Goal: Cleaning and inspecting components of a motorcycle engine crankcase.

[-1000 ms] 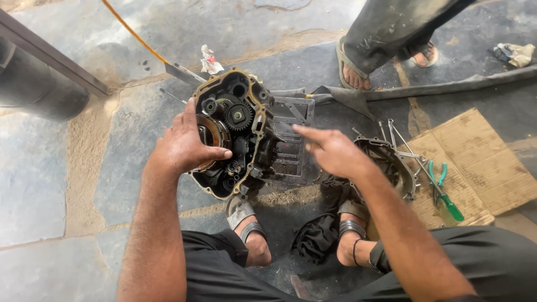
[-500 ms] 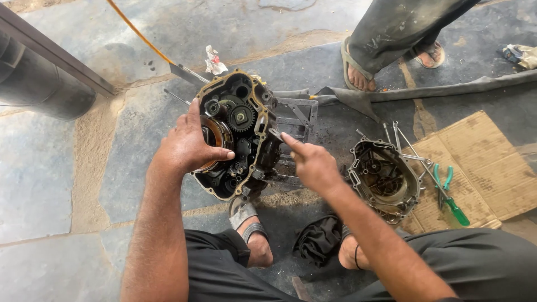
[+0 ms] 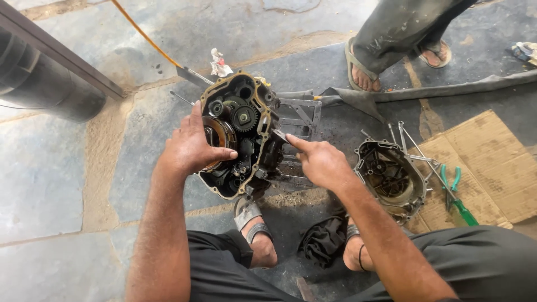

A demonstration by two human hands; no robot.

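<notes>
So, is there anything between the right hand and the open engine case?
Nothing visible. The right hand already reaches the engine case at its right edge with the index finger, and the left hand rests on the left side.

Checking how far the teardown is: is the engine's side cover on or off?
Off. The engine case shows bare gears under the left hand; the removed cover lies apart on the floor.

Bare forearms, dark grey shorts, grey-strapped sandals [image 3: 253, 219], thin black band [image 3: 361, 258] round one ankle.
</notes>
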